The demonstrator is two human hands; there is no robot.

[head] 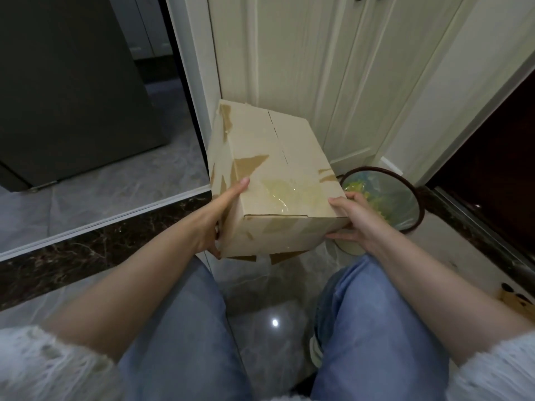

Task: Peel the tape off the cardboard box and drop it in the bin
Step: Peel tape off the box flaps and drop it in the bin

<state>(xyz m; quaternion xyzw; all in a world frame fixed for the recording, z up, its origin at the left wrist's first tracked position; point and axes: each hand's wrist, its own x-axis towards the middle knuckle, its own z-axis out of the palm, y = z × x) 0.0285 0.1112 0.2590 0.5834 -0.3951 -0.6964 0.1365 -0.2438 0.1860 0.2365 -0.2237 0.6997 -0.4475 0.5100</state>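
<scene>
Left grip: the left hand (223, 215) clasps the box (272, 180) at its near left edge, thumb laid along the top face and the other fingers wrapped under and behind, mostly hidden.
Right grip: the right hand (351, 219) cups the near right corner, fingers curled over the top edge and thumb pressed to the front face.
Box: held in the air between the knees, tilted with its far end higher, touching neither the floor (269, 287) nor the bin (417, 198).
Tape: a clear glossy patch of tape (282, 195) lies on the top face near the front edge; brown torn scars elsewhere suggest the paper skin lifts with it.
Handling: the box looks light and fairly stiff, though its bottom flaps hang ragged. The tape is probably thin, clingy and apt to tear into strips, so a lifted corner or edge of the glossy patch is the place to pinch, pulling low and slowly.
Arms: both forearms reach forward and inward from white fuzzy sleeves, wrists bent toward the box.
Bin: round, dark-rimmed, lined with a bag, just beside the box on the right, near the cabinet (304, 68).
</scene>
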